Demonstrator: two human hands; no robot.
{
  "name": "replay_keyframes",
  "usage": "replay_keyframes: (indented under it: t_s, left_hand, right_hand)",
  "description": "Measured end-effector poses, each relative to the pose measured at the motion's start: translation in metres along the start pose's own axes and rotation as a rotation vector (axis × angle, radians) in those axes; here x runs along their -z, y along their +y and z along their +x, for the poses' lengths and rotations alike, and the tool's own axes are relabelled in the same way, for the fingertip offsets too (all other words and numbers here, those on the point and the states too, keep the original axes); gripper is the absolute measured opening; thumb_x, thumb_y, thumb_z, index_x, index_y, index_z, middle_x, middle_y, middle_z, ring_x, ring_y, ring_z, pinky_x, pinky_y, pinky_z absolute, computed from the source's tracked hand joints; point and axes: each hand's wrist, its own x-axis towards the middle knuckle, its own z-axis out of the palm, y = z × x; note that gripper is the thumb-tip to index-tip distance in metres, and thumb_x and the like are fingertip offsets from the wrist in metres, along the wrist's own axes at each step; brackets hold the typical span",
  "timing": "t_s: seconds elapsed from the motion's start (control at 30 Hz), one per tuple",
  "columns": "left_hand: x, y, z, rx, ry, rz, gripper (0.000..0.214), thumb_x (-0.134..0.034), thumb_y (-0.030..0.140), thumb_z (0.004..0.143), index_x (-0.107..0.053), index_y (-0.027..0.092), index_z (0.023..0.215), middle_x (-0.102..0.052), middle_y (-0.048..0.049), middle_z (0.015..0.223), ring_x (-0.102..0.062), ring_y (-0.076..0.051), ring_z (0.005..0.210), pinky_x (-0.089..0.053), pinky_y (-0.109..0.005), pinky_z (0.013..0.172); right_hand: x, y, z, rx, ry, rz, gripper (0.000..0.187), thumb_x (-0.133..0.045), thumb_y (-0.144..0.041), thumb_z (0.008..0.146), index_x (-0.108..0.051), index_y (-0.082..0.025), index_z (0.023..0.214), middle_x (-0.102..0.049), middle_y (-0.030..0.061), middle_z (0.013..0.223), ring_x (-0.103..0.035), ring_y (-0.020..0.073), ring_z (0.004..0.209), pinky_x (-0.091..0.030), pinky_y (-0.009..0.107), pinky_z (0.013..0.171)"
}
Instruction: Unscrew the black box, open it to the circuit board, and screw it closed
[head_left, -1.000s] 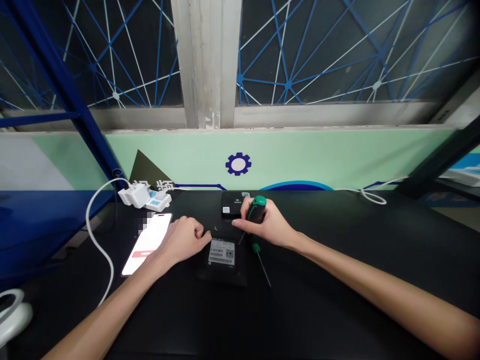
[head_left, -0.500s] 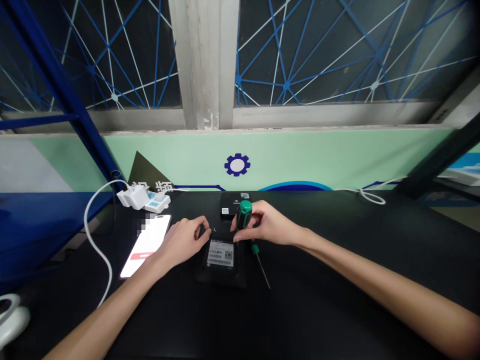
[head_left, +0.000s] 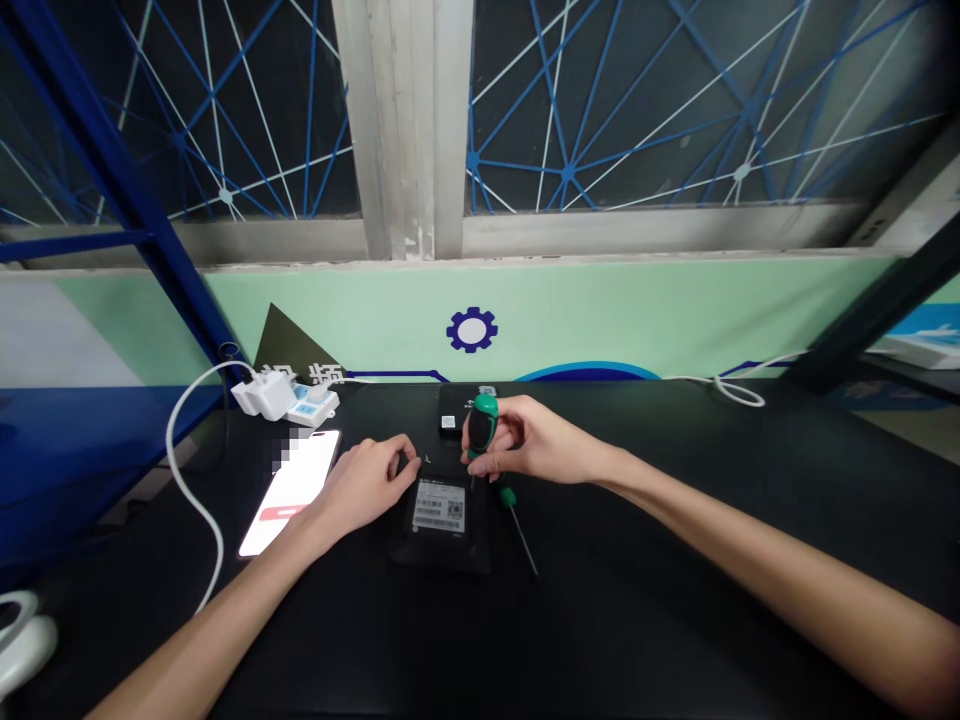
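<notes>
A flat black device (head_left: pixel 473 552) with a white printed label lies on the black table in front of me. My right hand (head_left: pixel 517 440) is closed round the handle of a green and black screwdriver (head_left: pixel 484 420). Its shaft points down at the device's upper right edge. My left hand (head_left: pixel 375 478) rests at the device's upper left corner, thumb and index finger curled together; whether anything is between them is hidden. Tiny pieces (head_left: pixel 427 458), perhaps screws, lie just beyond that corner. A second, slim screwdriver (head_left: pixel 521 530) with a green handle lies right of the device.
Behind my right hand sits a black box (head_left: pixel 450 408) with a small code sticker. A lit phone (head_left: pixel 292 490) lies beside my left forearm. White plugs and a power strip (head_left: pixel 311 405) stand back left, with a white cable (head_left: pixel 174 440) looping forward. Another cable (head_left: pixel 742 395) lies back right.
The screwdriver handle in my right hand has tilted slightly, and more of its shaft shows. My left hand stays at the device's corner. The whole view has shifted a little.
</notes>
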Motion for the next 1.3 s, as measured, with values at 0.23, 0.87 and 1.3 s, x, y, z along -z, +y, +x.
replay_keyframes:
  t_s: [0.23,0.87,1.3]
  left_hand:
    - [0.002,0.000,-0.002,-0.014,-0.026,0.014,0.021,-0.046,0.039,0.096,-0.060,0.025,0.090,-0.060,0.0036,0.060,-0.057,-0.017,0.056,-0.027,-0.027,0.052]
    - [0.004,0.005,-0.002,0.071,0.007,0.061,0.024,-0.046,0.040,0.096,-0.057,0.023,0.082,-0.065,-0.0003,0.070,-0.061,-0.019,0.064,-0.030,-0.028,0.057]
    - [0.006,0.006,-0.002,0.046,-0.016,0.039,0.029,-0.044,0.039,0.098,-0.052,0.023,0.075,-0.060,0.0021,0.064,-0.056,-0.017,0.059,-0.027,-0.027,0.054]
  right_hand:
    - [0.002,0.000,-0.001,0.005,-0.037,-0.007,0.030,-0.081,-0.034,0.078,-0.061,-0.016,0.091,-0.068,-0.0010,0.066,-0.073,0.0164,0.064,-0.061,0.026,0.060]
    - [-0.003,-0.001,0.001,-0.012,0.015,0.093,0.036,-0.089,-0.031,0.066,-0.064,-0.016,0.087,-0.074,0.0023,0.081,-0.070,0.0125,0.061,-0.060,0.023,0.057]
    - [0.009,-0.006,-0.001,-0.088,-0.079,0.127,0.034,-0.084,-0.034,0.075,-0.066,-0.012,0.094,-0.075,0.0050,0.079,-0.072,0.0145,0.064,-0.060,0.026,0.062]
